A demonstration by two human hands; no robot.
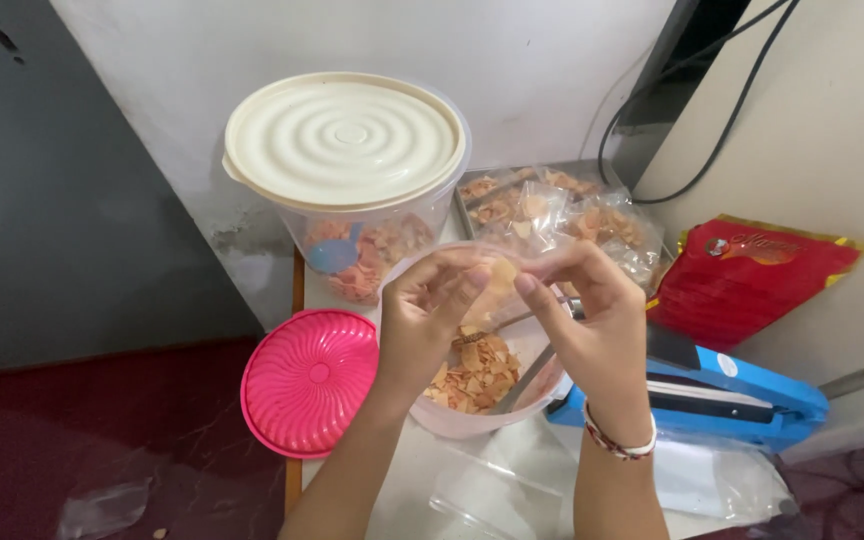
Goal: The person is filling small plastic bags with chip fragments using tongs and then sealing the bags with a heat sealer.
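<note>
While both hands pinch the mouth of a small clear bag [500,272] above the open chip tub [472,385], left hand [422,320] and right hand [592,320] grip narrowly. Judged risk: the thin film slips and chips spill past the tub onto the bench [422,480] or pink lid [310,380].

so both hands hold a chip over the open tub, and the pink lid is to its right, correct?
No. In the head view the pink lid lies left of the open tub. Both hands do hold a chip over it.
</note>
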